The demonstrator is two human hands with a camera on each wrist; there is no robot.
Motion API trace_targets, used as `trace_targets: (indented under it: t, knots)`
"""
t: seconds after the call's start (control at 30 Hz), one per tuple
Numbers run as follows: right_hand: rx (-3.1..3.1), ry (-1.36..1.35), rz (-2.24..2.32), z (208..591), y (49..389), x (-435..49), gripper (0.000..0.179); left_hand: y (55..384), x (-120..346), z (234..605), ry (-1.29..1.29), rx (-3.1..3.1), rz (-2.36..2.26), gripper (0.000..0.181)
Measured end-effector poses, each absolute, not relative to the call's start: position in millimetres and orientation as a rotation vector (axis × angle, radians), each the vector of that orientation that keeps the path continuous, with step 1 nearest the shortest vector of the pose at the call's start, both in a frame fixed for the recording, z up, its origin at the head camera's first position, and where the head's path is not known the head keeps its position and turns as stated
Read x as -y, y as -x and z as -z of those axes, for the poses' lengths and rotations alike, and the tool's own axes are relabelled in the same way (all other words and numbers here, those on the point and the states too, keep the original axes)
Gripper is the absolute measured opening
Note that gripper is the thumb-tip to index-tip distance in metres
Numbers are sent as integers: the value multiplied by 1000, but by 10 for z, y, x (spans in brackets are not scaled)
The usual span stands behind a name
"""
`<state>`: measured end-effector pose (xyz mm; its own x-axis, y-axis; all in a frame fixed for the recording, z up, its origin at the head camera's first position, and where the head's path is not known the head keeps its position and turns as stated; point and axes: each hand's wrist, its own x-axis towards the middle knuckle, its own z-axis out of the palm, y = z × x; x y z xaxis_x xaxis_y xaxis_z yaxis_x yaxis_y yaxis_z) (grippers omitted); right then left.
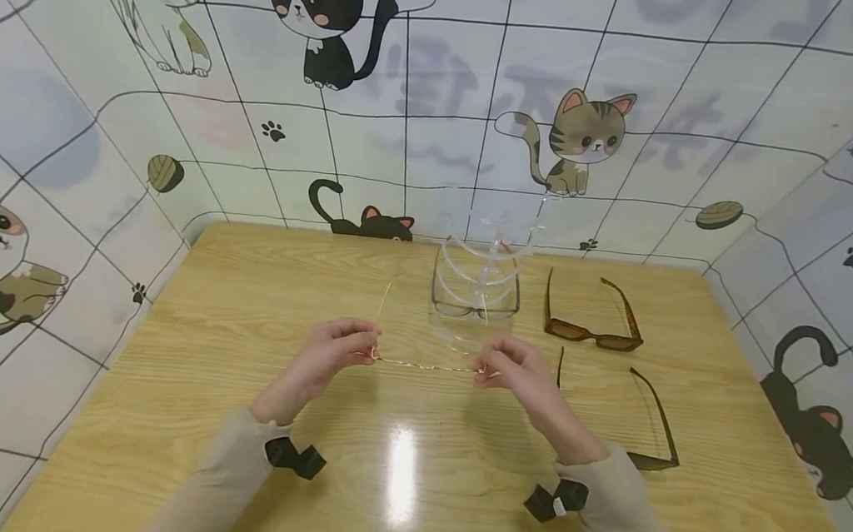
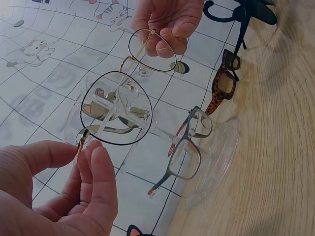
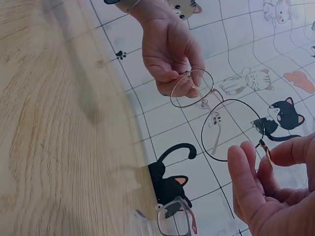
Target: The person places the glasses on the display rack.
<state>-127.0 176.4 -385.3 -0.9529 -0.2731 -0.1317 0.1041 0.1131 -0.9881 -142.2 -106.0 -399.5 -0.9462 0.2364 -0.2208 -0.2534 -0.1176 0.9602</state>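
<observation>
1. So the wire glasses [image 1: 404, 363] are up off the table [image 1: 226, 325], dead centre in the head view, strung between both hands with the legs unfolded and pointing to about 12 o'clock.
2. Left hand [image 1: 336, 344]: thumb and fingers pinching one end of the frame. The left wrist cam gives the close look, gripping right by the hinge.
3. Right hand [image 1: 512, 363]: same deal at the other end, pinching near the hinge. Its own wrist cam shows that best, with the left hand up around 12 o'clock.
4. Head view makes the frame look like a thin gold line. Both wrist cams show round dark rims, a gold bridge and the nose pads.
5. Clear stand [image 1: 498, 255] is at 1 o'clock from the wire glasses, with a grey pair [image 1: 474, 312] at it. Left wrist cam catches its orange leg tips nicely; right wrist cam only gets part of it near 6 o'clock. Can't tell exactly how it's supported.
6. Tortoise pair [image 1: 594, 336] sits between 2 and 3 o'clock. Speckles pop way more from the left wrist.
7. Dark pair [image 1: 652, 462] is between 3 and 4 o'clock, partly behind the right arm in the head view.
8. Cat-print wall [image 1: 458, 60] behind, at 12.
</observation>
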Motion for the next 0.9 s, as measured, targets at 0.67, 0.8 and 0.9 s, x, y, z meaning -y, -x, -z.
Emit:
trace_targets:
  t: [0.67, 0.8, 0.9]
  knots:
    - [-2201, 122, 1918, 3832, 1293, -2072, 19, 1608, 706, 4000, 7, -1764, -2127, 28]
    - [-2218, 120, 1930, 3805, 1344, -2117, 18, 1674, 647, 3988, 12, -1757, -2114, 34]
    - [-2236, 108, 1938, 3798, 1405, -2150, 18, 1736, 596, 3979, 27, -1742, -2123, 36]
